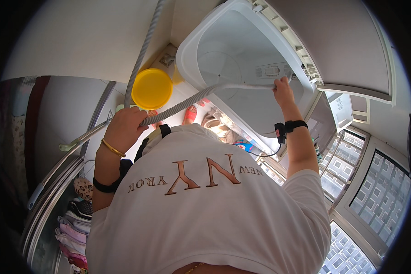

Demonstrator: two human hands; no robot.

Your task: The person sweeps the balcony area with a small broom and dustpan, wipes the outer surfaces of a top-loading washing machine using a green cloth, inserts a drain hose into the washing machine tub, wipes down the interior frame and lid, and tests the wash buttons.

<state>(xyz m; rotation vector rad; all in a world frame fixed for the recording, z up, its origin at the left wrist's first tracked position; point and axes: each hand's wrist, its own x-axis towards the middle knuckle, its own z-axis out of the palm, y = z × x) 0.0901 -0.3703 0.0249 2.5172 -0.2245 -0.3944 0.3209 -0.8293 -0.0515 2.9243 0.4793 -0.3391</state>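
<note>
A grey corrugated hose [191,99] stretches across in front of me, and both my hands grip it. My left hand [125,125], with a gold bangle and a black strap on that arm, closes around it at its bend. From there one length rises to the top of the view. The other runs right to my right hand [283,91], where it is thinner and paler; the fingers hide part of it. This stretch passes over a large white plastic appliance [188,56] with a grey inset surface, probably a washing machine's top. A small black device [281,133] is strapped to my right wrist.
A round yellow basin or lid [152,88] is below the hose. Left of me are a metal pole [92,132] and stacked clothes [73,229]. A blue packet [243,145] lies by the appliance. Red slippers [190,114] are on the floor. Windows [380,191] stand at right.
</note>
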